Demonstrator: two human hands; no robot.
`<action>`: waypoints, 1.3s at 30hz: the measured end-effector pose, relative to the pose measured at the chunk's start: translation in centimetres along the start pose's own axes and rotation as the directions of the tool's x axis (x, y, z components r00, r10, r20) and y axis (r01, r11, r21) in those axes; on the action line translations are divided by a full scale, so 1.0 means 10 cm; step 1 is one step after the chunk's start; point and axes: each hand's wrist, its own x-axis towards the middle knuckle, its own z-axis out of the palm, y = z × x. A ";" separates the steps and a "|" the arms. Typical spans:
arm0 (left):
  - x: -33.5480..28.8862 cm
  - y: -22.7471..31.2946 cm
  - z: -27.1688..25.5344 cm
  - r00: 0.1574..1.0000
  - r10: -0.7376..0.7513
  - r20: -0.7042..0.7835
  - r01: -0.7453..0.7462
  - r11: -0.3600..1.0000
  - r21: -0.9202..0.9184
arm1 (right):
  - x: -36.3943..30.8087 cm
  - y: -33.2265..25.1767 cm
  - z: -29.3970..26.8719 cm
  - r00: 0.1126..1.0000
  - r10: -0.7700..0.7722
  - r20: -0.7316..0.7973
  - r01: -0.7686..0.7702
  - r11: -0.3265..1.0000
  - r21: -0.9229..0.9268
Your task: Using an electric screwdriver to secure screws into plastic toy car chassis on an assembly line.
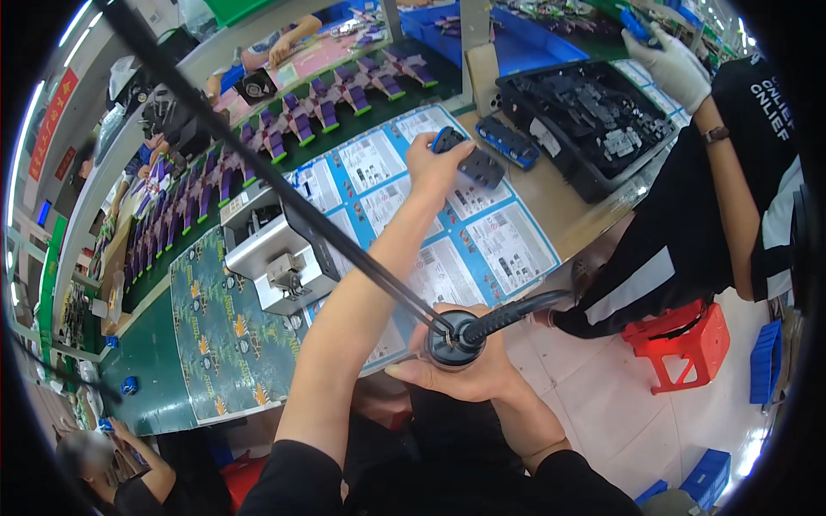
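My left hand [430, 163] reaches out over the bench and grips a flat black part with a blue edge [471, 160], which lies on the printed blue-and-white sheets [508, 249]. My right hand [469, 374] stays close to my body and is closed around the top of a black cylindrical power tool [454, 338]. A thick black cable [516, 311] leaves the tool to the right, and a thin dark line runs from it up to the left. A second blue part [508, 142] lies just beyond my left hand.
A black tray [594, 112] of dark parts stands at the back right. A grey metal fixture [275, 258] sits on the left. Behind it, a green conveyor [155, 378] carries purple parts [301, 120]. A co-worker's gloved hand [675, 64] is at the right, above a red stool [680, 340].
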 end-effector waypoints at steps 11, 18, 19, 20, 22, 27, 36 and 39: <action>-1.87 0.95 -2.64 0.964 -0.063 -0.258 -0.164 0.621 -0.767 | 0.15 0.09 0.35 0.964 -0.034 -0.263 0.080 0.983 0.166; -2.58 0.03 -3.41 0.862 -0.363 -0.353 -0.044 0.640 -0.767 | 0.78 0.21 0.91 0.946 -0.254 -0.200 0.302 0.915 0.267; -2.61 -0.06 -3.42 0.869 -0.356 -0.344 -0.004 0.690 -0.724 | 0.91 0.17 1.01 0.933 -0.301 -0.197 0.346 0.899 0.269; -2.65 -0.16 -3.42 0.876 -0.350 -0.332 0.038 0.736 -0.676 | 1.01 0.16 1.09 0.925 -0.334 -0.180 0.371 0.896 0.244; -2.69 -0.30 -3.35 0.901 -0.288 -0.324 0.034 0.793 -0.609 | 1.20 0.16 1.22 0.893 -0.408 -0.192 0.441 0.879 0.185; -2.75 -0.33 -3.29 0.936 -0.203 -0.288 0.031 0.861 -0.507 | 1.43 0.26 1.44 0.877 -0.451 -0.166 0.472 0.872 0.128; -2.73 -0.36 -3.26 0.959 -0.068 -0.274 -0.046 0.921 -0.388 | 1.58 0.39 1.62 0.946 -0.321 -0.052 0.316 0.945 -0.082; -2.77 -0.42 -3.29 0.960 -0.068 -0.271 -0.049 0.913 -0.405 | 1.64 0.39 1.70 0.965 -0.261 -0.002 0.259 0.957 -0.132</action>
